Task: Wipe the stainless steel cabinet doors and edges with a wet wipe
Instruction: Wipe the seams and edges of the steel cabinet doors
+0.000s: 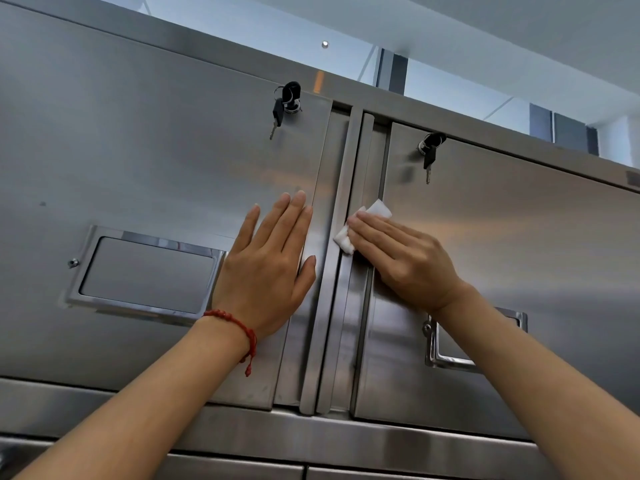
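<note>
The right hand (pixel 398 258) presses a folded wet wipe (pixel 360 225) with flat fingers against the inner edge of the right door (pixel 502 237), beside the centre post (pixel 337 258). The left hand (pixel 266 268) rests open on the left door (pixel 138 150). Judging by this, edge wiping is underway, and I cannot tell which broad door faces have been wiped.

Cabinet doors (pixel 145 161) were brushed stainless, kinda satiny; the recessed handle frame (pixel 145 271) looked polished and mirror-shiny; the wet wipe (pixel 346 239) was soft white cloth-like stuff; the bracelet (pixel 239 327) was red woven cord; keys (pixel 277 114) had black plastic heads.
</note>
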Demonstrator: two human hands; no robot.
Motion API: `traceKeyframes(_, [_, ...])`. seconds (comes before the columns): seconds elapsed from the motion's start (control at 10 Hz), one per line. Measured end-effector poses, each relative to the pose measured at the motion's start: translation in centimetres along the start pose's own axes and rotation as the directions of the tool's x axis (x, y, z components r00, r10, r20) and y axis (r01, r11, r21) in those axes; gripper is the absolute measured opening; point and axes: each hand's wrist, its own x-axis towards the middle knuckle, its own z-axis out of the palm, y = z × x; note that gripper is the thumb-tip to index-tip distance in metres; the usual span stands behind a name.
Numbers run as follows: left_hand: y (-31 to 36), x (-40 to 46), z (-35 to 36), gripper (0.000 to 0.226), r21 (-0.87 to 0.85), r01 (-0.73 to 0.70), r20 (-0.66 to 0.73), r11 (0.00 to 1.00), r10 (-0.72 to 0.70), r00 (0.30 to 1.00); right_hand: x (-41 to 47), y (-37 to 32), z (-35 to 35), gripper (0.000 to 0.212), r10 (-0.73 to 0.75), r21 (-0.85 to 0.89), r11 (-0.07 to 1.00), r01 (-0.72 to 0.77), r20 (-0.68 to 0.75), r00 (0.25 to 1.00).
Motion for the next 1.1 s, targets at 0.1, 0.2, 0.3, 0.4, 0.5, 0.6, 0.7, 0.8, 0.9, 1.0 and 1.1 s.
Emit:
traceKeyframes(0.1, [0.0, 0.0, 0.1, 0.058, -0.001, -0.001, 0.001, 1.000, 0.001, 1.000, 0.3, 0.6, -0.2, 0.018, -0.041, -0.007, 0.999, 0.041, -0.003, 0.999])
traceKeyframes(0.2, [-0.1, -0.1, 0.2, 0.058, 0.002, 0.000, 0.002, 1.000, 0.000, 1.000, 0.7, 1.0, -0.2, 0.020, -0.024, -0.005, 1.000, 0.024, -0.009, 1.000])
traceKeyframes(0.3, [-0.1, -0.1, 0.2, 0.058, 0.000, 0.001, 0.006, 1.000, -0.001, 1.000, 0.2, 0.1, -0.1, 0.019, 0.009, 0.001, 1.000, -0.009, -0.011, 1.000])
traceKeyframes(0.4, [-0.1, -0.1, 0.1, 0.058, 0.000, 0.004, 0.017, 1.000, -0.004, 1.000, -0.3, -0.5, -0.4, 0.020, -0.022, 0.018, 1.000, 0.022, 0.006, 1.000])
traceKeyframes(0.5, [0.0, -0.1, 0.1, 0.058, 0.001, 0.003, 0.018, 1.000, -0.003, 1.000, 0.1, 0.1, -0.7, 0.018, -0.083, -0.001, 0.997, 0.083, 0.019, 0.996])
traceKeyframes(0.6, [0.0, -0.1, 0.1, 0.058, 0.001, 0.003, 0.013, 1.000, -0.003, 1.000, 0.4, 0.3, -0.7, 0.018, -0.077, -0.012, 0.997, 0.077, 0.016, 0.997])
traceKeyframes(0.7, [0.0, -0.1, 0.0, 0.058, 0.000, 0.007, 0.015, 1.000, -0.007, 1.000, -0.3, -0.7, -0.6, 0.018, -0.036, 0.018, 0.999, 0.036, 0.010, 0.999])
traceKeyframes(0.8, [0.0, -0.1, -0.2, 0.058, -0.002, 0.008, 0.019, 1.000, -0.008, 1.000, -0.5, -1.0, -0.7, 0.018, -0.057, 0.036, 0.998, 0.056, 0.022, 0.998])
traceKeyframes(0.9, [0.1, 0.0, -0.1, 0.059, -0.001, 0.008, 0.017, 1.000, -0.008, 1.000, -0.2, -0.5, -0.9, 0.017, -0.071, 0.029, 0.997, 0.071, 0.018, 0.997])
traceKeyframes(1.0, [0.1, -0.1, -0.1, 0.059, 0.000, 0.010, 0.018, 1.000, -0.010, 1.000, -0.5, -1.4, -0.8, 0.017, -0.013, 0.040, 0.999, 0.013, 0.006, 1.000])
traceKeyframes(1.1, [0.1, 0.0, -0.2, 0.059, -0.003, 0.008, 0.025, 1.000, -0.008, 1.000, -1.1, -2.5, -0.8, 0.018, 0.011, 0.066, 0.998, -0.012, 0.008, 1.000])
